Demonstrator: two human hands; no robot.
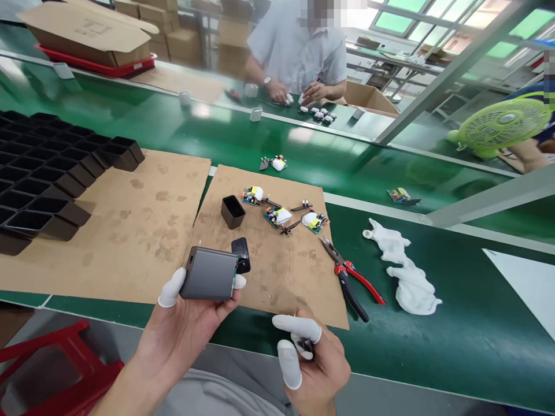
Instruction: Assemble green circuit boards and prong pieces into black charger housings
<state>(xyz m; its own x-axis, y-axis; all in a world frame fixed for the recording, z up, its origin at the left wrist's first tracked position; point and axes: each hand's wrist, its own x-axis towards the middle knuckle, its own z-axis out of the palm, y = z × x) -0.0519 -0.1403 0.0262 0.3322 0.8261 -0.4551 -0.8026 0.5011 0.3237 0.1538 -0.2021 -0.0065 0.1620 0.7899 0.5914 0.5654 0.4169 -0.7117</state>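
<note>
My left hand (191, 326) grips a dark grey power adapter case (210, 274) by its sides, its broad face up. At the case's right end the edge of a green circuit board shows, and a glossy black end cap (241, 255) hangs there by wires. My right hand (314, 358), apart from the case, has its index finger and thumb spread while the other fingers curl round a small dark piece (306, 345) that is mostly hidden. White finger cots cover fingertips on both hands. Beyond the case, an open black case (233, 212) stands on the cardboard (277, 277).
Several circuit boards (277, 216) with wired plugs lie on the cardboard. Red-and-black pliers (347, 274) and white gloves (407, 271) are at right. Rows of black cases (47, 173) fill the left. Across the green conveyor (208, 133), a person handles small white parts; a green fan (503, 124) stands right.
</note>
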